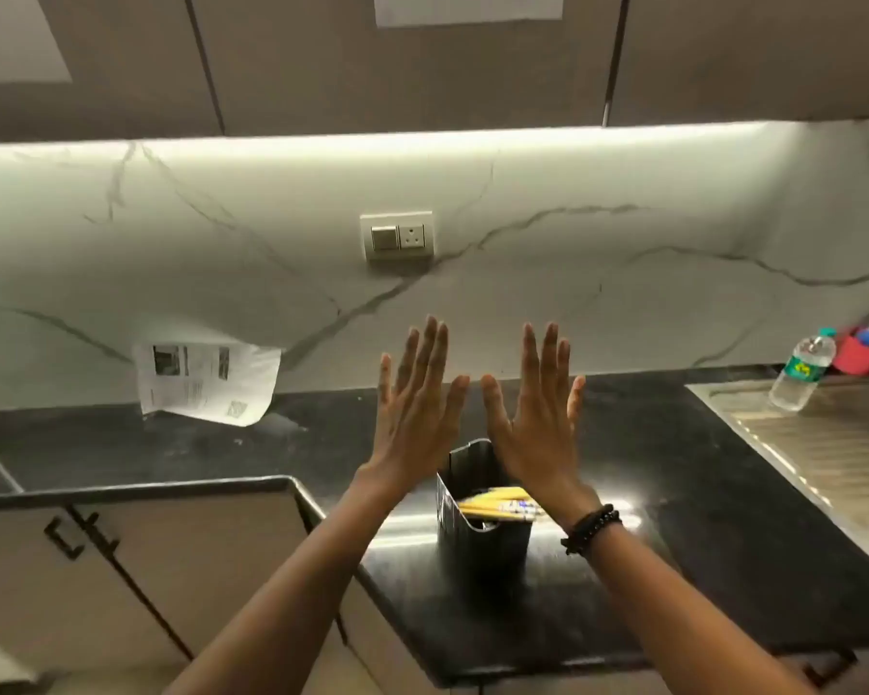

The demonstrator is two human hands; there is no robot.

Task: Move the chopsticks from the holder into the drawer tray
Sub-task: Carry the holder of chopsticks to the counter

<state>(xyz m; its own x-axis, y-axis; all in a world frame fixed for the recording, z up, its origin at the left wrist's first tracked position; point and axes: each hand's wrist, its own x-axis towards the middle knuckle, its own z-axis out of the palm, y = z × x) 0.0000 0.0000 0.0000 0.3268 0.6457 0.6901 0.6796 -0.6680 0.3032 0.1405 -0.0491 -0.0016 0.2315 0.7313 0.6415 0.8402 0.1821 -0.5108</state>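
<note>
A black stone counter runs under a white veined marble wall, lit by a strip beneath brown cabinets. Both bare hands are raised flat with fingers spread, backs to the camera, holding and touching nothing. The left hand and right hand sit side by side, thumbs nearly meeting. Just below them, toward 6 o'clock, stands a dark ribbed holder with yellow chopsticks leaning inside. A beaded bracelet circles the right wrist. At 3 o'clock a clear plastic bottle stands on a steel drainboard; at 9 o'clock a printed sheet hangs on the wall.
</note>
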